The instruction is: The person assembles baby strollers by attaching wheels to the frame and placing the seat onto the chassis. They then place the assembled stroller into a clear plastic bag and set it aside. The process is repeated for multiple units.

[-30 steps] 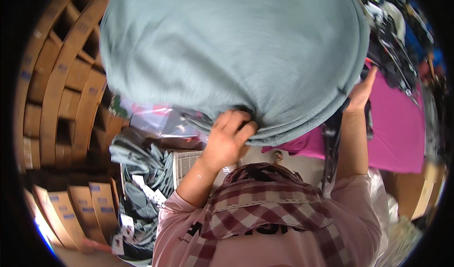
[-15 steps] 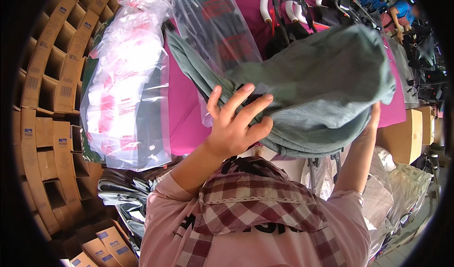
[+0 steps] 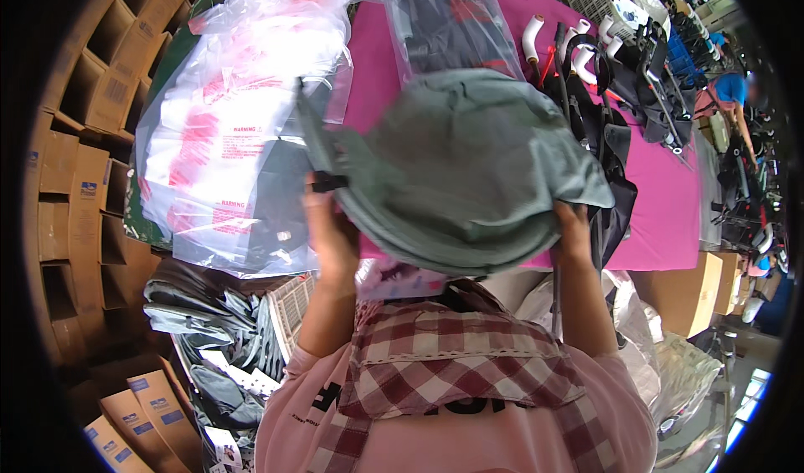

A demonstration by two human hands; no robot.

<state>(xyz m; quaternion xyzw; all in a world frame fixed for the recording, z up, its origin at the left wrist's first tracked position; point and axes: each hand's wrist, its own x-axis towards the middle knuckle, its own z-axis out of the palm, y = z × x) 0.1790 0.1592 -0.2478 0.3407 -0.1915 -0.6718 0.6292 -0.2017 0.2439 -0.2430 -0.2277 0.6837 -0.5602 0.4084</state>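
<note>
A grey-green fabric canopy [image 3: 469,172] with a curved, hooped rim is held up in front of me over the magenta table [image 3: 662,239]. My left hand [image 3: 333,234] is closed on its left end, beside a black plastic clip [image 3: 328,182]. Around the right edge of the canopy my right hand [image 3: 573,228] is closed, its fingertips partly behind the cloth. Motion blurs the middle of the fabric. Just right of the canopy lies a black strapped frame [image 3: 615,197], partly covered by it.
Clear printed plastic bags [image 3: 226,138] are piled left on the table; a bagged dark piece [image 3: 452,21] lies at the back. White curved tubes [image 3: 533,38] stand behind. A crate [image 3: 293,310] and grey folded covers [image 3: 218,322] sit below left. Cardboard boxes [image 3: 88,188] line the left.
The canopy has swung left and lower, its hooped rim now facing me. My left hand has shifted from spread on the cloth to gripping its left end; my right hand has moved left with it.
</note>
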